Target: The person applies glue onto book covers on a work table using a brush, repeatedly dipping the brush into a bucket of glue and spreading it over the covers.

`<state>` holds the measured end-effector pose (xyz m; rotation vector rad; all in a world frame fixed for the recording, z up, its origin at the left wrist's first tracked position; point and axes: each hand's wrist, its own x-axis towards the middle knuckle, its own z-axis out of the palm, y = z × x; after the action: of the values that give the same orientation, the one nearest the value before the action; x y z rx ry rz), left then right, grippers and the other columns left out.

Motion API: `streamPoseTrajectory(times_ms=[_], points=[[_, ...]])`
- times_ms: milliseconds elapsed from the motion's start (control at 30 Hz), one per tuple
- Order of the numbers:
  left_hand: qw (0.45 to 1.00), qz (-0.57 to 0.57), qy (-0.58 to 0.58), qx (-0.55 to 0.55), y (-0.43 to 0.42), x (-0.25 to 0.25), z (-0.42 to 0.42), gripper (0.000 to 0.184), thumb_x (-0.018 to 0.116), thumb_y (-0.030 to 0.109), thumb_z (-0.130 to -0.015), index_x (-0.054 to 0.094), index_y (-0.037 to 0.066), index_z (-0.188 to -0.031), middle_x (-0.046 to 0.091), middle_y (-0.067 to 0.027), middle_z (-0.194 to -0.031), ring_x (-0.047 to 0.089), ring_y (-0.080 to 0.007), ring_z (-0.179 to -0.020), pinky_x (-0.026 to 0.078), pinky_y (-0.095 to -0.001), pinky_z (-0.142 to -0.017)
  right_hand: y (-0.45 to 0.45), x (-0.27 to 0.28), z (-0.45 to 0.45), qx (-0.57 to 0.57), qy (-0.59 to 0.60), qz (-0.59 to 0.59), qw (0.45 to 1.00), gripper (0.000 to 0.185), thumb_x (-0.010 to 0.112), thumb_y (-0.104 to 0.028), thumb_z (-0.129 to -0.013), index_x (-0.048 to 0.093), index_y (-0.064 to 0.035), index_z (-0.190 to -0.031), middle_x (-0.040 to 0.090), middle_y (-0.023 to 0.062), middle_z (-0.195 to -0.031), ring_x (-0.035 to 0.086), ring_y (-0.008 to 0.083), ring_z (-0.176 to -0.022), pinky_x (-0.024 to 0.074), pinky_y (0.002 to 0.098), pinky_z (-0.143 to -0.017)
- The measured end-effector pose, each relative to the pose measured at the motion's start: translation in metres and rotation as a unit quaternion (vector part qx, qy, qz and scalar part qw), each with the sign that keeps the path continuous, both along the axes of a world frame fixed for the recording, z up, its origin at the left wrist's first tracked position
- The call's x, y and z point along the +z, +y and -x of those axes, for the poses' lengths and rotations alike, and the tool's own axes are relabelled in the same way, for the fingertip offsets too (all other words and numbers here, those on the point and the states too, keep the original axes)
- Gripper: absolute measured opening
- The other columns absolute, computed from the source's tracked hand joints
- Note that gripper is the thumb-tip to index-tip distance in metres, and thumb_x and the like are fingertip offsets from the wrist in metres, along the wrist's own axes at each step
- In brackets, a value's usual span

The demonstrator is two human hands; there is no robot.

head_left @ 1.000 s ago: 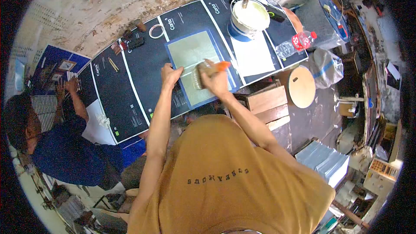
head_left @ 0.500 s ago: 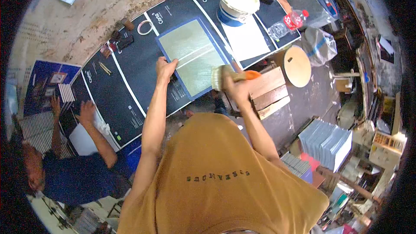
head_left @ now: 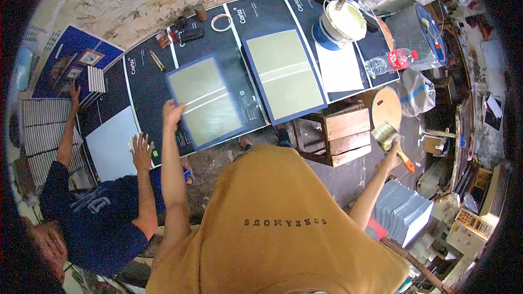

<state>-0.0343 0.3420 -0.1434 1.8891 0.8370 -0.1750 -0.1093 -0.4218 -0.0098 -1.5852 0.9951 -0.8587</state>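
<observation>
My left hand (head_left: pixel 172 113) pinches the left edge of a blue-bordered cover sheet (head_left: pixel 207 90), which has two greyish-green panels and a pale strip across its middle. Its surface looks shiny and slightly blurred. To its right lies a similar cover sheet (head_left: pixel 284 51) on the table. Out past the table's right side, my right hand (head_left: pixel 391 155) is closed around a wide paste brush (head_left: pixel 403 158) with an orange-tipped handle. The bristles point up and left, in front of a round wooden stool top (head_left: pixel 384 110). A bucket of creamy white paste (head_left: pixel 328 34) holds an upright stick.
A tape roll (head_left: pixel 222 23), a plastic bottle (head_left: pixel 389 62) and white paper (head_left: pixel 343 71) lie on the dark table. A co-worker (head_left: pixel 103 207) sits at left, hands near white sheets and stacked boards (head_left: pixel 52 128). A wooden stool (head_left: pixel 348 133) and grey stack (head_left: pixel 400 207) stand at right.
My left hand has moved left with a cover sheet, and another one now shows to its right. My right hand has swung the brush away from the sheet, rightward and off the table.
</observation>
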Motion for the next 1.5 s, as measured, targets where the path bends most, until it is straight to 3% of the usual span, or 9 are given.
streamPoseTrajectory(times_ms=[100,133,333,500,667,800,1033,1333,1500], points=[[0.928,-0.352,0.095,-0.072,0.111,-0.086,0.035,0.072,0.078,0.047,-0.069,0.065,-0.007,-0.115,0.069,-0.0258,-0.113,0.067,-0.0380,-0.104,0.053,-0.0420,-0.090,0.013,-0.006,-0.030,0.034,-0.027,-0.173,0.984,0.033,0.082,-0.024,-0.081,0.068,-0.0061,-0.105,0.068,0.0018,-0.088,0.058,0.0104,-0.067,0.0451,0.0268,-0.058],[0.934,-0.272,0.211,-0.095,0.133,-0.073,0.036,0.074,0.074,0.055,-0.067,0.069,-0.007,-0.107,0.068,-0.0297,-0.111,0.066,-0.0429,-0.105,0.052,-0.0456,-0.090,0.024,0.001,-0.047,0.028,-0.036,-0.196,0.980,0.033,0.082,-0.025,-0.081,0.067,-0.0079,-0.104,0.065,-0.0005,-0.084,0.052,0.0081,-0.060,0.0395,0.0252,-0.053],[0.934,-0.323,0.151,-0.034,0.197,-0.087,0.079,0.062,0.072,0.041,-0.074,0.066,-0.008,-0.111,0.066,-0.0309,-0.113,0.064,-0.0432,-0.107,0.050,-0.0453,-0.094,0.047,0.062,-0.147,0.169,-0.085,-0.224,0.956,0.029,0.074,-0.030,-0.091,0.065,-0.0084,-0.107,0.057,-0.0034,-0.077,0.044,0.0069,-0.055,0.0295,0.0195,-0.045],[0.938,-0.338,-0.069,0.040,0.147,-0.072,0.095,0.045,0.071,0.025,-0.085,0.065,-0.008,-0.113,0.069,-0.0259,-0.110,0.069,-0.0326,-0.099,0.053,-0.0401,-0.087,0.045,0.090,-0.256,0.254,-0.118,-0.164,0.946,0.036,0.072,-0.035,-0.093,0.066,-0.0070,-0.115,0.063,-0.0012,-0.090,0.053,0.0078,-0.070,0.0425,0.0232,-0.060],[0.921,-0.344,-0.166,0.079,0.034,-0.047,0.112,0.015,0.057,0.010,-0.094,0.069,0.002,-0.098,0.069,-0.0111,-0.091,0.062,-0.0244,-0.081,0.048,-0.0355,-0.076,0.057,0.113,-0.356,0.358,-0.102,0.280,0.885,0.035,0.070,-0.033,-0.094,0.075,-0.0010,-0.107,0.072,0.0035,-0.092,0.062,0.0108,-0.079,0.0485,0.0247,-0.071],[0.959,-0.091,-0.249,0.095,-0.006,-0.109,0.158,0.034,0.057,0.027,-0.100,0.066,-0.004,-0.111,0.070,-0.0109,-0.097,0.065,-0.0192,-0.091,0.050,-0.0323,-0.085,0.078,0.094,-0.410,0.357,0.024,0.352,0.865,0.042,0.072,-0.041,-0.089,0.071,0.0011,-0.091,0.073,0.0162,-0.082,0.072,0.0235,-0.078,0.0538,0.0343,-0.073],[0.976,-0.068,-0.032,0.202,-0.175,-0.100,0.248,0.035,0.057,0.028,-0.101,0.064,-0.003,-0.115,0.068,-0.0124,-0.101,0.064,-0.0207,-0.096,0.048,-0.0329,-0.088,0.086,0.002,-0.483,0.490,0.124,0.370,0.780,0.046,0.073,-0.044,-0.085,0.071,0.0011,-0.089,0.071,0.0229,-0.083,0.071,0.0389,-0.080,0.0545,0.0435,-0.074],[0.954,-0.046,0.148,0.255,-0.322,-0.078,0.323,0.037,0.057,0.029,-0.101,0.061,-0.003,-0.119,0.067,-0.0143,-0.105,0.062,-0.0225,-0.101,0.046,-0.0338,-0.092,0.060,0.096,-0.473,0.475,0.016,0.358,0.804,0.051,0.067,-0.049,-0.086,0.072,0.0017,-0.084,0.070,0.0231,-0.077,0.070,0.0401,-0.076,0.0540,0.0465,-0.070],[0.955,-0.046,0.144,0.255,-0.343,-0.075,0.316,0.039,0.057,0.030,-0.102,0.059,-0.003,-0.122,0.066,-0.0153,-0.107,0.061,-0.0235,-0.104,0.045,-0.0343,-0.094,0.067,0.079,-0.487,0.585,0.194,0.417,0.668,0.056,0.057,-0.052,-0.090,0.070,0.0019,-0.096,0.069,0.0285,-0.091,0.068,0.0463,-0.087,0.0534,0.0514,-0.080]])
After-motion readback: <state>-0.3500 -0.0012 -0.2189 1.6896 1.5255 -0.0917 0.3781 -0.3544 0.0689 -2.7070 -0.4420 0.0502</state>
